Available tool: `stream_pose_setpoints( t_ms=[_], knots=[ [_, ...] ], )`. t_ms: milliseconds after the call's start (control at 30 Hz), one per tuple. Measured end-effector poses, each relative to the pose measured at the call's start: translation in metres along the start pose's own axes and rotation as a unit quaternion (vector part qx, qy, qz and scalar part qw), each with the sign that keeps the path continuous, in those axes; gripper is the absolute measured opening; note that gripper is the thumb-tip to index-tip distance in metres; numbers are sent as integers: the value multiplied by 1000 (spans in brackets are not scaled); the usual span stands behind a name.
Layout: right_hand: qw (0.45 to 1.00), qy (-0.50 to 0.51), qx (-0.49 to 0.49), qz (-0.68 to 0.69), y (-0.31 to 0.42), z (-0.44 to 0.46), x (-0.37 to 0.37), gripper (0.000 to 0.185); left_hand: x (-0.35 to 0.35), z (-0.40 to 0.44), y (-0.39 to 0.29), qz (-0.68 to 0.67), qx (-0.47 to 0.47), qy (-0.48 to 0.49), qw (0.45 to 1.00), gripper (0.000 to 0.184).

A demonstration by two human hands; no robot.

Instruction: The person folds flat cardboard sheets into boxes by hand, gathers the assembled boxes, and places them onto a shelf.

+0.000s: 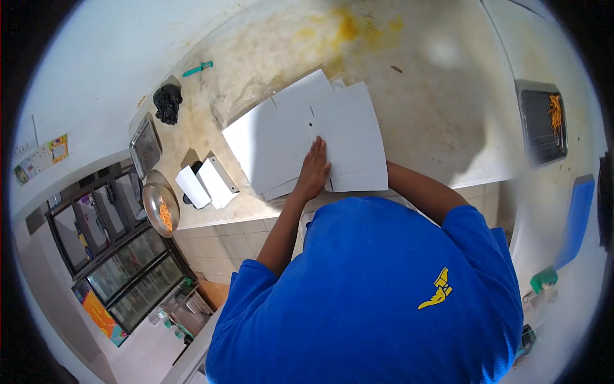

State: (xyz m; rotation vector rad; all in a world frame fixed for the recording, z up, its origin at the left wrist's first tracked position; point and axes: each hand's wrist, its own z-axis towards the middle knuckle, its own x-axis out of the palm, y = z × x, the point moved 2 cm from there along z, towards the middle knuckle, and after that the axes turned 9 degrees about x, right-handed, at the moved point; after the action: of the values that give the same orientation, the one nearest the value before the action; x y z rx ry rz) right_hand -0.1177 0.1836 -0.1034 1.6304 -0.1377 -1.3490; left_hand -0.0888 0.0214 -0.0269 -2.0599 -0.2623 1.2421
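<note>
A white cardboard box blank [352,141] with creases, slots and a small hole lies on the worktop by its front edge. It seems to be folded or stacked in layers. My left hand [313,171] rests flat on it, near the middle, with the fingers stretched out and close together and the thumb at the right. My right forearm [425,192] reaches to the right edge of the cardboard. The right hand itself is hidden behind or under the cardboard, so its fingers do not show. Crumpled clear plastic [240,102] lies at the cardboard's far left side.
To the left are a white-and-black object [208,182], a metal bowl [152,198] with orange shreds, a metal tray [146,147], a black plastic bag [167,104] and a green-handled tool [197,68]. A dark tray [534,125] with orange shreds stands right. The worktop [435,121] has yellow stains.
</note>
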Motion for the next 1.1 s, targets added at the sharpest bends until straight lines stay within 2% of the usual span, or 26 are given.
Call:
stream_pose_setpoints(
  t_ms=[133, 233, 267, 300, 333, 367, 433, 467, 500, 533, 600, 700, 767, 833, 900, 933, 967, 1000, 1100],
  knots=[
    [967, 20, 123, 223, -14, -17, -19, 55, 18, -1, -7, 144, -8, -42, 989, 63],
    [925, 27, 214, 314, -26, -38, -38, 58, 20, 5, -9, 198, -11, -54, 979, 64],
    [919, 25, 230, 319, -29, -43, -42, 60, 13, 7, -5, 217, -5, -49, 975, 65],
    [967, 14, 193, 167, -17, -43, -58, 62, 8, 11, -2, 236, 0, -41, 971, 65],
    [916, 45, 231, 326, -26, -43, -55, 64, 4, 20, -2, 223, 6, -64, 973, 65],
    [836, 74, 263, 476, -36, -38, -48, 65, -2, 30, 0, 210, 12, -84, 974, 64],
    [838, 82, 255, 475, -37, -35, -53, 66, -4, 49, 5, 203, 25, -133, 970, 62],
    [919, 66, 217, 322, -36, -39, -59, 66, -1, 50, 5, 214, 19, -143, 966, 61],
    [965, 70, 181, 175, -31, -43, -68, 66, 2, 52, 5, 224, 12, -153, 962, 60],
    [987, 64, 143, 24, -26, -46, -77, 66, 4, 55, 3, 233, 3, -164, 959, 59],
    [965, 94, 77, -233, -11, -55, -81, 65, 6, 53, 3, 230, 13, -176, 957, 58],
    [966, 70, 154, -196, 16, -60, -100, 58, 4, 54, -1, 236, 4, -176, 956, 57],
    [982, 51, 180, 32, 22, -59, -95, 55, 5, 52, 1, 242, 5, -175, 954, 56],
    [941, -25, 202, 271, 32, -52, -80, 51, 6, 52, 5, 244, 20, -184, 952, 54],
    [945, -36, 190, 265, 53, -46, -69, 52, -7, 53, 15, 3, 20, -177, 984, 54],
    [946, -46, 185, 263, 67, -39, -67, 52, -16, 52, 20, -116, 17, -170, 978, 55],
    [974, -70, 106, 187, 80, -30, -69, 54, -21, 44, 24, -283, -4, -167, 944, 53],
    [990, -92, 28, 107, 95, -21, -69, 55, -26, 32, 27, -428, -37, -177, 886, 52],
    [994, -28, 53, -91, 134, 3, -42, 63, -28, -13, 48, -645, -122, -253, 710, 49]
  ],
)
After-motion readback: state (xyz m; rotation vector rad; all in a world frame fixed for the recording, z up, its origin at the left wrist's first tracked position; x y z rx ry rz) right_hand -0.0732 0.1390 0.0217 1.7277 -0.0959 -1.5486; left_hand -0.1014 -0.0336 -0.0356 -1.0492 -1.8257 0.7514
